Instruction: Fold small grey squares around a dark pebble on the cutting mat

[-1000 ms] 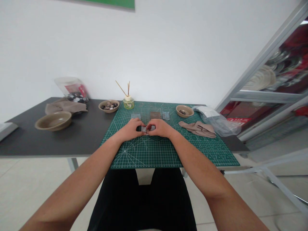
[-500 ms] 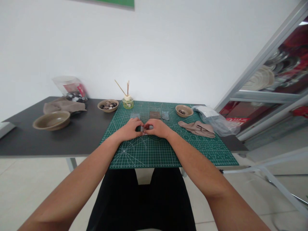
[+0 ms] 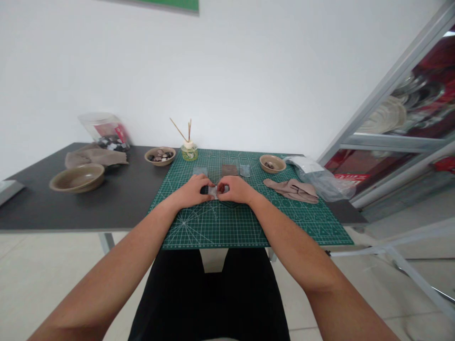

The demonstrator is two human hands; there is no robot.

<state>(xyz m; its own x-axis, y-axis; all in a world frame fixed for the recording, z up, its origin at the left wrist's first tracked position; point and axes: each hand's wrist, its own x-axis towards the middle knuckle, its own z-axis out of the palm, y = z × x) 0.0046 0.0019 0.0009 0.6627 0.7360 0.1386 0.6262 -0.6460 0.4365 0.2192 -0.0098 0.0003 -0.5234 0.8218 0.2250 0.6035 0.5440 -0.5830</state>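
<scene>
My left hand [image 3: 194, 190] and my right hand [image 3: 236, 189] meet over the middle of the green cutting mat [image 3: 227, 222]. Both are closed in a pinch on a small clear plastic bag [image 3: 213, 190] held between their fingertips. Something small and reddish shows at the bag by my right fingertips; I cannot make out what it is. Just beyond my hands several small flat pieces lie on the mat: a greyish one [image 3: 199, 170], a brown one [image 3: 229, 169] and another greyish one [image 3: 244, 170].
On the dark table [image 3: 117, 203] stand a large tan bowl [image 3: 77, 177], a small bowl of stones [image 3: 160, 156], a reed diffuser [image 3: 189, 150], another small bowl [image 3: 272, 164], beige cloths [image 3: 291, 189] [image 3: 93, 156], a jar [image 3: 106, 132] and plastic bags [image 3: 320, 177]. A metal frame [image 3: 391, 142] stands right.
My hands stay pinched together at the same spot on the mat, with only slight finger shifts on the small bag. The view has shifted a little.
</scene>
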